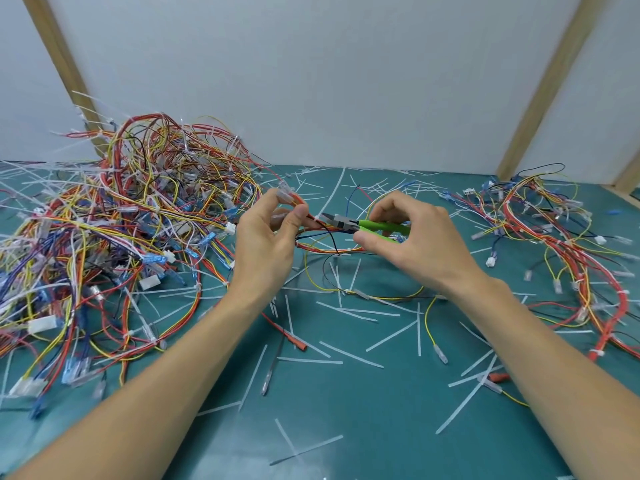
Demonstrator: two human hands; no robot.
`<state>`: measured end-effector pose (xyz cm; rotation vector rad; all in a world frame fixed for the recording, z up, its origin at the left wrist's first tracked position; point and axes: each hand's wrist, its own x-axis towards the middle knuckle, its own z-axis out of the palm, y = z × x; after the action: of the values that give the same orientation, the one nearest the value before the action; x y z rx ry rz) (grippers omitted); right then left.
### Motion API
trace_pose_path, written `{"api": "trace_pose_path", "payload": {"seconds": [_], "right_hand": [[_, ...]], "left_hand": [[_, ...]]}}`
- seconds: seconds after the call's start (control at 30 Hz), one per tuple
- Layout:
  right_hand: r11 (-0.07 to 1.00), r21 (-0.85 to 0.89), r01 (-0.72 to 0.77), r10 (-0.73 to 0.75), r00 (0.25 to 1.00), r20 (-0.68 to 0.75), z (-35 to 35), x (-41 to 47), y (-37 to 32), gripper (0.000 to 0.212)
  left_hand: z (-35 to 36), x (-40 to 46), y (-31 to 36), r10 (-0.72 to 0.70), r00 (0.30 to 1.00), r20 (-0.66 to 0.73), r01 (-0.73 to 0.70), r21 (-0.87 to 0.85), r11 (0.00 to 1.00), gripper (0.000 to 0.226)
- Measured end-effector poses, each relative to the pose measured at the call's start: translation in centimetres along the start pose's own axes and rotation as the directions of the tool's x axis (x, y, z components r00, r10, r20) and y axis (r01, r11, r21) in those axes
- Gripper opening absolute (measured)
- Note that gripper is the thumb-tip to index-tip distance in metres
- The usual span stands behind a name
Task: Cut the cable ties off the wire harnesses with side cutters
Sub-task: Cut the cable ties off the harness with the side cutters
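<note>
Head view: right hand (pixel 412 237) grips green-handled steel side cutters (pixel 360 225), left hand (pixel 273 233) pinches a red-and-orange wire harness (pixel 311 221); misaligned blades may nick insulation instead of a tie.

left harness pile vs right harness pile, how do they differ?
The left harness pile is much larger and heaped high against the wall; the right harness pile is smaller and lies flatter on the green mat. Long white tie tails stick out of the left pile; the right pile shows only short white ties. Both are tangles of mostly red and yellow wires with white connectors.
</note>
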<state>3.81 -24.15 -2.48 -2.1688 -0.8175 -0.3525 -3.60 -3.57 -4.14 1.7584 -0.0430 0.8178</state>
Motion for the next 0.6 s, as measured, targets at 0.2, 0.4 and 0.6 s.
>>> {"api": "trace_pose_path", "payload": {"seconds": [0.2, 0.4, 0.6], "right_hand": [[0.999, 0.028, 0.018, -0.017, 1.000, -0.020, 0.02, 0.05, 0.06, 0.029], [0.999, 0.027, 0.023, -0.022, 0.999, -0.026, 0.14, -0.03, -0.03, 0.032], [1.000, 0.014, 0.024, -0.024, 0.999, -0.032, 0.14, 0.06, 0.27, 0.031]], "left_hand": [[-0.03, 0.15, -0.15, 0.022, 1.000, -0.007, -0.022, -0.005, 1.000, 0.009], [0.12, 0.15, -0.19, 0.055, 0.998, 0.016, -0.055, 0.016, 0.998, 0.005], [0.19, 0.01, 0.01, 0.015, 1.000, 0.022, -0.015, -0.016, 1.000, 0.004]]}}
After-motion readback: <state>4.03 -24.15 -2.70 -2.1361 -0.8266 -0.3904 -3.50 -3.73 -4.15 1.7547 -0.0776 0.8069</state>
